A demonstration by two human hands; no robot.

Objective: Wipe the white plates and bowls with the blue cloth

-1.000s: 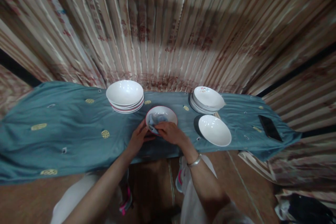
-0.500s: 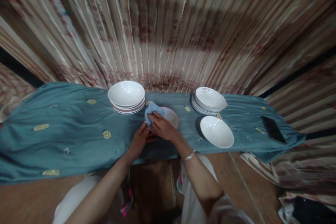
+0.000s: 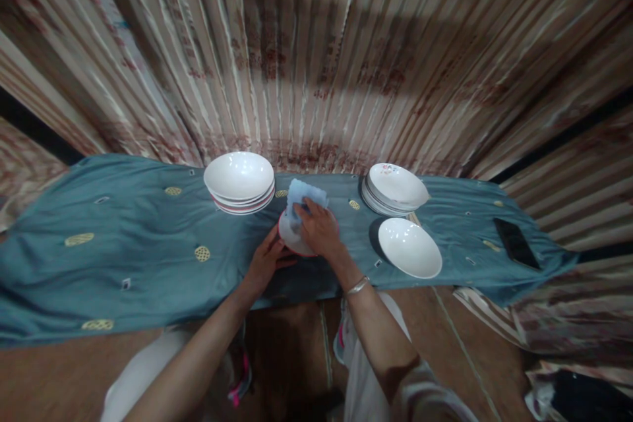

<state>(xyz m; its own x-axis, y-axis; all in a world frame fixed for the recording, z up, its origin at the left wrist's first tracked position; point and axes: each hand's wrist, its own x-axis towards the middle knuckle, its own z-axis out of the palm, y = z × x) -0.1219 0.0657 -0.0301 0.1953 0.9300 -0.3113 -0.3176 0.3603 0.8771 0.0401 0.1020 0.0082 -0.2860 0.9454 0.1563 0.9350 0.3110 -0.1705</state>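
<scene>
We held the light blue cloth point(image 3: 297, 191) under the bent fingers of our right hand point(image 3: 319, 229), against the bowl point(image 3: 291, 237). The cloth was soft and creased, and it projected past the bowl's far rim. We set our left hand point(image 3: 267, 257) against the bowl's left side; we could not tell whether its fingers were closed on the wall. The bowl was round and white with a thin red rim, partly covered by cloth and hand. We had it over the teal tablecloth point(image 3: 163, 231), between a stack of bowls point(image 3: 239, 176) at left and a white dish point(image 3: 410, 248) at right.
</scene>
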